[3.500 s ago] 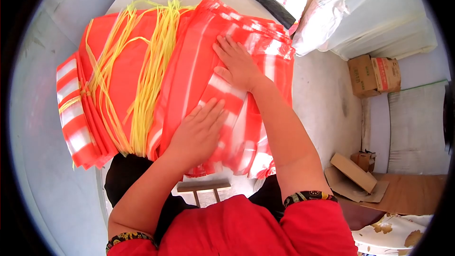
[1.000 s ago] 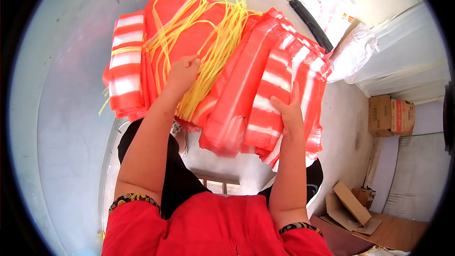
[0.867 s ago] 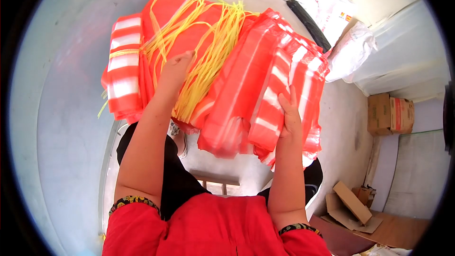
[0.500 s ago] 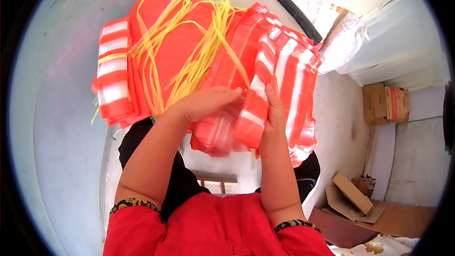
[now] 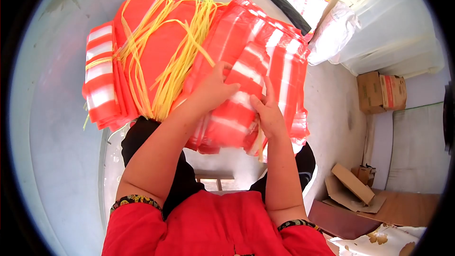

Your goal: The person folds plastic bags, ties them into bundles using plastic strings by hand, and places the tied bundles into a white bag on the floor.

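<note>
A folded bundle of red-and-white striped plastic bags (image 5: 242,83) lies in front of me on a loose stack of like bags (image 5: 287,73). My left hand (image 5: 215,89) is at the bundle's left edge, thumb over the top and the other fingers partly hidden along the side. At the right edge, my right hand (image 5: 270,114) grips the bundle with its thumb on top. Left of it, yellow plastic strips (image 5: 182,66) are draped over flat red bags (image 5: 159,42). A rolled striped bundle (image 5: 100,72), tied with a yellow strip, sits at the far left.
A black roll (image 5: 285,9) lies at the back beside white printed sacks (image 5: 332,33). Cardboard boxes (image 5: 381,92) stand against the right side. Opened cardboard (image 5: 353,192) rests on a brown surface (image 5: 407,211) at lower right.
The bundle was narrow and folded upright; now it lies flatter and wider between my hands. My left hand has turned from flat to curled at its edge. The view has shifted slightly.
</note>
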A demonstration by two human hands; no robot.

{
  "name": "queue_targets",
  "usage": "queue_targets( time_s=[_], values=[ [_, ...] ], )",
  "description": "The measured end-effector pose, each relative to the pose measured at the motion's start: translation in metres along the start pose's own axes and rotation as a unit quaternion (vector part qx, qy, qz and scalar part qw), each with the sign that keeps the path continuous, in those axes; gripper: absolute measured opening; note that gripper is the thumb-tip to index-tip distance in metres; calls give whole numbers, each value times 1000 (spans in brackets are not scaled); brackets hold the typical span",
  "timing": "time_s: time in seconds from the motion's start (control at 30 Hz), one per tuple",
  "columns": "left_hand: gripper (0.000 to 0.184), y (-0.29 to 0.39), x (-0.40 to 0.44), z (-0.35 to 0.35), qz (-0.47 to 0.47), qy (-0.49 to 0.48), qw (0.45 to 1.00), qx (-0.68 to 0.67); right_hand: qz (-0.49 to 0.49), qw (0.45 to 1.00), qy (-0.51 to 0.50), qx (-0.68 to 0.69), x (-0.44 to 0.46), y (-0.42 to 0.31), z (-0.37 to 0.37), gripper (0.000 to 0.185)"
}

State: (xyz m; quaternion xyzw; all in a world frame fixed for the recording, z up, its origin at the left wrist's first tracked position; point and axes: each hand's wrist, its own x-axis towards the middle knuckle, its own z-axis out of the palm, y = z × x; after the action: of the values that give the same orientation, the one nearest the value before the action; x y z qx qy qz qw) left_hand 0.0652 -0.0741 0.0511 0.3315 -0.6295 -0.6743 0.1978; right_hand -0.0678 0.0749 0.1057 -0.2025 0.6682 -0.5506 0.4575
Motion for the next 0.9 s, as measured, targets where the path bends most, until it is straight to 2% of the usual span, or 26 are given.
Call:
queue_targets(
  time_s=[0.07,0.1,0.13,0.23,0.33,0.43,0.53,0.63,0.7,0.73,0.9],
  values=[
    [58,3,0,-3,71,41,990,118,-1,996,-8,-94,-3,-1,-15,78],
    [54,6,-2,-4,106,62,977,175,-37,989,-12,-142,2,10,-26,72],
    [52,11,-4,-6,100,58,972,202,-72,979,-17,-189,5,15,-34,67],
    [47,26,-11,-10,81,45,955,282,-224,886,51,-402,2,19,-51,41],
    [45,35,-13,-11,71,33,937,341,-204,831,50,-515,-6,5,-59,22],
    [45,36,-16,-11,78,43,929,360,-73,809,83,-577,-12,-14,-58,20],
    [42,38,-20,-7,84,60,924,368,-2,835,94,-543,-18,-31,-66,25],
    [40,37,-19,-7,85,62,919,379,-44,946,69,-313,-4,-14,-96,30],
    [40,33,-17,-6,89,61,917,384,-103,977,37,-182,-3,-18,-79,34],
    [39,34,-17,-5,85,60,916,386,-132,985,22,-114,-2,-22,-63,36],
    [38,26,-18,-6,105,62,915,384,-157,984,-79,-21,32,-8,-2,46]
  ],
)
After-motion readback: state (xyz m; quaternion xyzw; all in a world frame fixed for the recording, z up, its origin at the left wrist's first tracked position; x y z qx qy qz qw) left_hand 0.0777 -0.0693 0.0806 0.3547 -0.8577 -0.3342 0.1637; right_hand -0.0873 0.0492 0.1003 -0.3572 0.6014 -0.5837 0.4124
